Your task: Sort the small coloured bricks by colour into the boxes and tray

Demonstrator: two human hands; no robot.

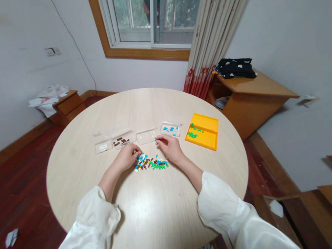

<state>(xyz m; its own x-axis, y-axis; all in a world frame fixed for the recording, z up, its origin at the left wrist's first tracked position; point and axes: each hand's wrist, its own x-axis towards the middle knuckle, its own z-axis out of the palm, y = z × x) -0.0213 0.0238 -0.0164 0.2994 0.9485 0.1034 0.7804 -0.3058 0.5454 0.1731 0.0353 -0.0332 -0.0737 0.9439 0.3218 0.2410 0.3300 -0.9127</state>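
A pile of small coloured pieces (151, 163), blue, brown, green and yellow, lies on the round wooden table (153, 208). My left hand (129, 155) rests curled at the pile's left edge, fingers closed over some pieces. My right hand (169, 146) hovers just behind the pile, pinching a small blue piece (156, 140) between thumb and fingers. Behind the hands stand clear trays: one with a pale piece (103, 146), one with brown pieces (123, 140), one that looks bare (146, 136) and one with blue pieces (170, 129). An orange tray (209, 133) with green pieces sits at the right.
A low wooden cabinet (254, 95) with dark cloth on top stands right of the table, beside a curtain (216, 22). Another small cabinet with papers (64, 105) stands by the left wall. Scraps of paper lie on the red wooden floor.
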